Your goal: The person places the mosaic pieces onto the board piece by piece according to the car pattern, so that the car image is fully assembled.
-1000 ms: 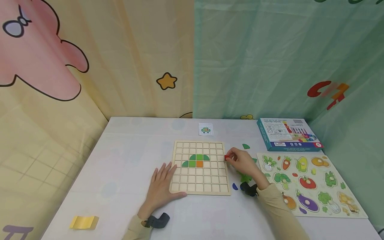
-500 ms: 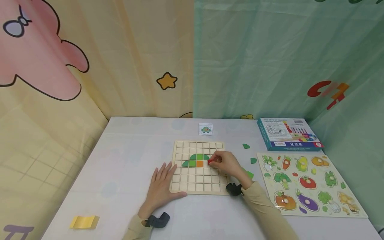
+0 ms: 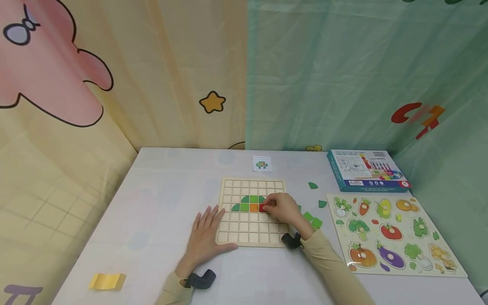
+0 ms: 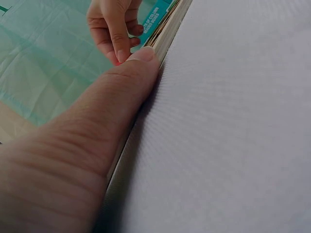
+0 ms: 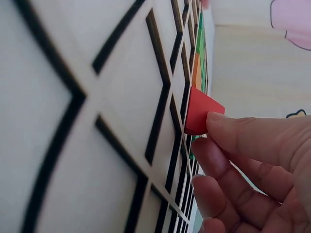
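A wooden grid board [image 3: 244, 238] lies on the table with green pieces [image 3: 245, 207] and an orange square [image 3: 253, 208] set in its cells. My right hand [image 3: 284, 207] pinches a small flat red piece [image 5: 200, 112] between thumb and fingers, at the cell right of the orange square. In the right wrist view the piece is tilted, its lower edge at the board; whether it sits in the cell I cannot tell. My left hand [image 3: 206, 235] rests against the board's left front corner, fingers spread and straight, thumb along the front edge.
Loose green quarter pieces [image 3: 313, 185] and green squares [image 3: 316, 222] lie right of the board. Farther right are a vegetable puzzle board [image 3: 375, 237] and a blue box [image 3: 367, 171]. A pattern card [image 3: 262, 164] lies behind the board, and a folded yellow strip [image 3: 107, 281] at front left.
My right hand has carried the red piece leftward from the board's right edge to the cell beside the orange square. My left hand has stayed in place.
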